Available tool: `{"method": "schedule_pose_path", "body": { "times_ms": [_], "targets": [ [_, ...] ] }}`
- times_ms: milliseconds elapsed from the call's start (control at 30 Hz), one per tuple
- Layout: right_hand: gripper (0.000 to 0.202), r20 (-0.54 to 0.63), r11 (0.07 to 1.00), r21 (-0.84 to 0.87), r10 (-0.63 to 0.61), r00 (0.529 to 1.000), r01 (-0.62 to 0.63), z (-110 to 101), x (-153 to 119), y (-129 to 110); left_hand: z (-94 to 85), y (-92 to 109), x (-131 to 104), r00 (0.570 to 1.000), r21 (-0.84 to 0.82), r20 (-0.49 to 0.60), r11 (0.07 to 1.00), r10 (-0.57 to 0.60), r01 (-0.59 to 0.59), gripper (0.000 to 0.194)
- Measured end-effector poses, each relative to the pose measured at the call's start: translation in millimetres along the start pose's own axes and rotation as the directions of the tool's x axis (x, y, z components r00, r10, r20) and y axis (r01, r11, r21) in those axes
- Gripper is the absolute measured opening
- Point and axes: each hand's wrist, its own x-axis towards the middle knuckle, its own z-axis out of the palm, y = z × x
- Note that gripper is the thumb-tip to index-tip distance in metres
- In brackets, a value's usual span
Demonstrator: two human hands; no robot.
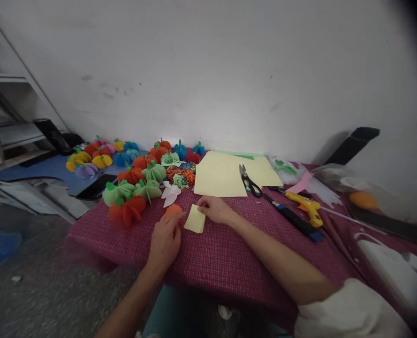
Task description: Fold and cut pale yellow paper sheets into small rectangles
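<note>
My right hand [214, 209] pinches the upper right edge of a small stack of pale yellow paper pieces [194, 221] on the checked tablecloth. To its left, my left hand [165, 237] rests with its fingers stretched toward the stack. An orange paper piece [173, 209] shows just past those fingers, which partly cover it; whether they grip it is hard to see. White paper cutouts [170, 193] lie beyond my left hand. Large pale yellow sheets [218, 176] lie behind my right hand, with black-handled scissors [249, 180] on top.
Several folded-paper pumpkins [131, 174] in many colours crowd the table's left and a blue surface [62, 170]. Small paper scraps [182, 174] are heaped behind. On the right are a utility knife [292, 218], a yellow glue gun [308, 208] and a white device [393, 263].
</note>
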Motion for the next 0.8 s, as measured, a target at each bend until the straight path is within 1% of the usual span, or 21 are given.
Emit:
{"method": "schedule_pose_path", "body": {
  "times_ms": [67,167,367,467,600,800],
  "targets": [
    [0.011,-0.019,0.997,-0.068,-0.042,0.999,0.041,1.1,-3.3,-0.1,-0.3,0.3,-0.1,0.997,0.034,0.054,0.998,0.049,-0.051,0.037],
    [0.012,-0.031,0.984,-0.158,-0.092,0.995,0.086,0.4,-7.5,-3.2,-0.1,2.5,-1.0,0.991,0.083,0.107,0.992,0.084,-0.093,0.038],
    [0.013,-0.044,0.943,-0.312,-0.139,0.989,0.119,0.2,-9.0,-7.8,2.7,7.4,-3.7,0.958,0.127,0.206,0.965,0.200,-0.229,0.035],
    [0.014,-0.048,0.920,-0.373,-0.147,0.988,0.118,1.7,-9.2,-7.8,5.0,6.7,-3.8,0.949,0.137,0.223,0.957,0.224,-0.258,0.035],
    [0.016,-0.063,0.894,-0.437,-0.142,0.988,0.101,3.7,-10.3,-6.8,6.8,5.7,-3.5,0.946,0.141,0.215,0.950,0.244,-0.278,0.033],
    [0.016,-0.070,0.868,-0.489,-0.139,0.988,0.088,5.4,-13.8,-8.5,6.1,8.3,-3.7,0.944,0.156,0.207,0.944,0.258,-0.292,0.032]
  ]
}}
